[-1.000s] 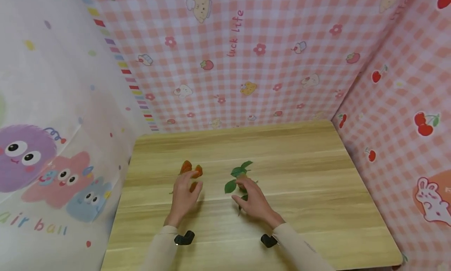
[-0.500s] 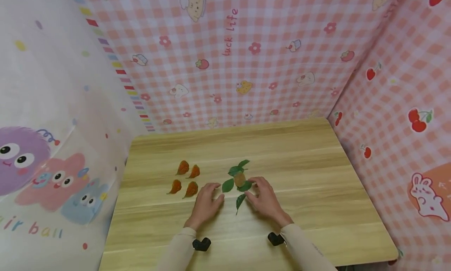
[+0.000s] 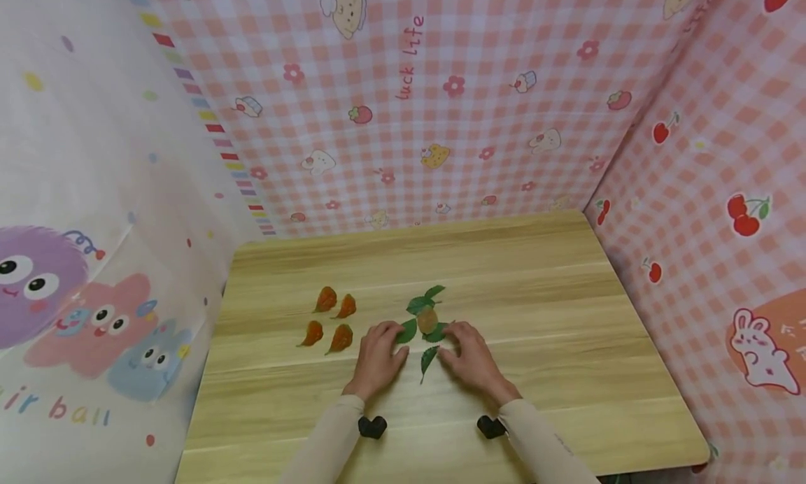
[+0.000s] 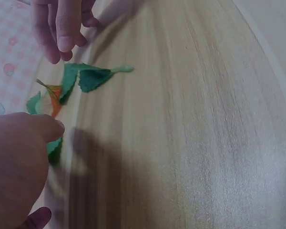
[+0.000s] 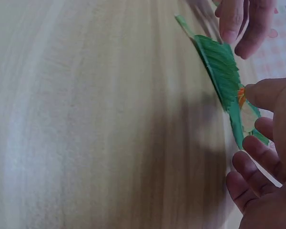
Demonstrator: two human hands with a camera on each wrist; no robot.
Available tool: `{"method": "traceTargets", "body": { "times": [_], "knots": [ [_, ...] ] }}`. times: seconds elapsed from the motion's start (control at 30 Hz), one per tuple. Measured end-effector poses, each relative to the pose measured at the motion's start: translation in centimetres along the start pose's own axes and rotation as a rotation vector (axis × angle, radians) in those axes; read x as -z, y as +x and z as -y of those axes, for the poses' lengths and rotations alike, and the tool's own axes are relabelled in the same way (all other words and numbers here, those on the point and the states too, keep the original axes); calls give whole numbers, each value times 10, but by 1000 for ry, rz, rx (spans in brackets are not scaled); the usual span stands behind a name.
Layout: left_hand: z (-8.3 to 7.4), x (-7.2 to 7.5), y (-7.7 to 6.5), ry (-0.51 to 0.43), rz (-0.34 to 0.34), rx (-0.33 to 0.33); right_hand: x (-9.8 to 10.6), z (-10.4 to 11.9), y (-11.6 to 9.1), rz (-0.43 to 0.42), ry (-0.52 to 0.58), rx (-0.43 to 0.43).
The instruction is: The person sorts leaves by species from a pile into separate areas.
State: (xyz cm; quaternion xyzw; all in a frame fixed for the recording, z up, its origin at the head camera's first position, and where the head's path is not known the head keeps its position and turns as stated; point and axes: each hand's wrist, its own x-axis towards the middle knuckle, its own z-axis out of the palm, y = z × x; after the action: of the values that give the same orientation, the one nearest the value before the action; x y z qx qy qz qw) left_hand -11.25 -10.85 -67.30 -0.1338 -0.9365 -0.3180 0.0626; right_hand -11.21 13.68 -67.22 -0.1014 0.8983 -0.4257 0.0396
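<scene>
Several green leaves lie grouped on the wooden table, with a pale orange-brown leaf on top of them in the middle. My left hand has its fingertips right at the left green leaf, fingers loosely bent. On the other side my right hand reaches to the right green leaf, its thumb apart from the fingers. A dark green leaf with its stem toward me lies between the two thumbs. In the right wrist view the right hand's fingers are spread and hold nothing.
Left of the hands, several orange leaves lie apart in two short rows. The table has patterned cloth walls on its left, back and right. A black wrist camera sits at the left cuff, another at the right.
My left hand has moved right from the orange leaves to the left green leaf, uncovering the orange ones. The right hand has drawn back rightward from over the middle leaf.
</scene>
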Motion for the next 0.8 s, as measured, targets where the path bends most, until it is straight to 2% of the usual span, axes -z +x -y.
{"method": "traceTargets", "body": {
  "times": [0.07, 0.17, 0.27, 0.4, 0.5, 0.6, 0.77, 0.8],
  "knots": [
    [3, -3, 1, 31, 14, -6, -2, 0, 0, 15, -13, 2],
    [14, -11, 2, 69, -2, -58, -4, 1, 0, 43, -31, 19],
    [33, -26, 3, 85, -26, -105, -5, 2, 0, 65, -70, 63],
    [57, -46, 5, 68, -23, -112, -6, 3, 1, 91, -132, 137],
    [63, -51, 5, 62, -15, -109, -7, 3, 1, 113, -160, 179],
    [60, -48, 4, 62, -14, -115, -8, 2, 2, 118, -178, 208],
    [37, -24, 1, 61, -36, -158, -8, 1, 2, 98, -187, 242],
    [37, -24, 1, 80, -49, -179, -8, 1, 2, 94, -185, 246]
  ]
}}
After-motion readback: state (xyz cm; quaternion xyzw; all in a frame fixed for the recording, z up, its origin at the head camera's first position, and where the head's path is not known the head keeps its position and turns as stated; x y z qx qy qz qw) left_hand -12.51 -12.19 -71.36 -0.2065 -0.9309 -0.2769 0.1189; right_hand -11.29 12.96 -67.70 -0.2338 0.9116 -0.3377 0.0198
